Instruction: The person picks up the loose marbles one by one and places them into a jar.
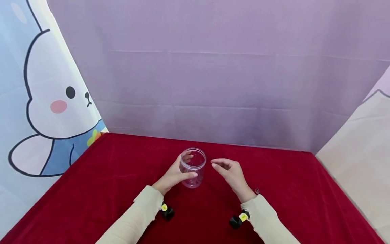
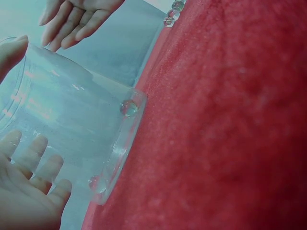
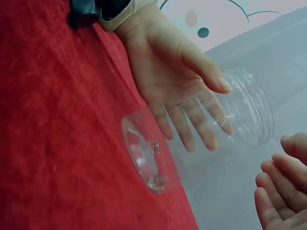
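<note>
A clear plastic jar [image 1: 193,171] with a lidless, ridged mouth is upright near the middle of the cloth. My left hand [image 1: 175,173] grips its side, thumb in front and fingers behind. Inside at the bottom lie a clear marble [image 2: 128,108] and a second marble [image 3: 156,182]. Just right of the jar, apart from it, is my right hand [image 1: 232,174], fingers gently bent and a gap between thumb and fingertips. Nothing shows in that hand. Close to the right wrist, a few more clear marbles [image 2: 173,14] sit on the cloth.
Red velvety cloth [image 1: 91,183] covers the table. A plain lilac curtain [image 1: 213,81] hangs behind it, a cartoon-printed sheet [image 1: 48,95] at the left and a pale sheet [image 1: 362,156] at the right. A small black camera is strapped to each wrist.
</note>
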Tool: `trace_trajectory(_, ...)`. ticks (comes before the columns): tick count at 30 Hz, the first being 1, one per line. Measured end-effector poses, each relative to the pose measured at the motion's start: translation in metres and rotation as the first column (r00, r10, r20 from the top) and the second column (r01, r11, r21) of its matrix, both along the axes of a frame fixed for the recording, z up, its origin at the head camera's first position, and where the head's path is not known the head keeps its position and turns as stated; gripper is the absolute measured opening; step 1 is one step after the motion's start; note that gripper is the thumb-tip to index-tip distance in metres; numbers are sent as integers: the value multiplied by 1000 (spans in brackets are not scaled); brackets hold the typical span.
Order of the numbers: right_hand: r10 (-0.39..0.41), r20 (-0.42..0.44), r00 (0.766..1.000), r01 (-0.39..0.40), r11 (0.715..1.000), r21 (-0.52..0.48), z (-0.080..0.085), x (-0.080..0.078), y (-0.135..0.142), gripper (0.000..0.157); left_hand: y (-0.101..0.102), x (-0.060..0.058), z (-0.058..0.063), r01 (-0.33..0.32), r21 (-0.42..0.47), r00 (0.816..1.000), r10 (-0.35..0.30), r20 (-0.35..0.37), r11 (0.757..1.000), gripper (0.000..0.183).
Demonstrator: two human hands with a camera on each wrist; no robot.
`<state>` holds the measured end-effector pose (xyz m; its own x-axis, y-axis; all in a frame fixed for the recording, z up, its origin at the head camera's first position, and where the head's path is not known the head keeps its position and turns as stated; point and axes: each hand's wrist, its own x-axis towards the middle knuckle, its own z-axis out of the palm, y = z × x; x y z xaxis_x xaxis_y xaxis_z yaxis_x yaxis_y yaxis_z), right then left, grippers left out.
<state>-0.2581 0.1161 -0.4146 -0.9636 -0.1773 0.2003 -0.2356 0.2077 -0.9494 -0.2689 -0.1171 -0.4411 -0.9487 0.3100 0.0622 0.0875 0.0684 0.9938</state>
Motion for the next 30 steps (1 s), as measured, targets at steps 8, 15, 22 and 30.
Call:
trace_trajectory(8,10,7,1000,-11,997,71,1,7,17,29,-1,1,2,-10,-9,1000,10,-2,1000,83)
trace_trajectory(15,33,32,999,-37,993,115,0,17,37,31,-2,1,2,11,1,1000,-11,1,1000,82)
trace_trajectory(22,28,26,999,-32,991,128,-5,24,57,31,-3,2,2,10,1,1000,-10,0,1000,82)
trace_trajectory(30,-29,24,999,26,990,141,-8,30,73,34,-3,5,3,16,-4,1000,-16,-9,1000,83)
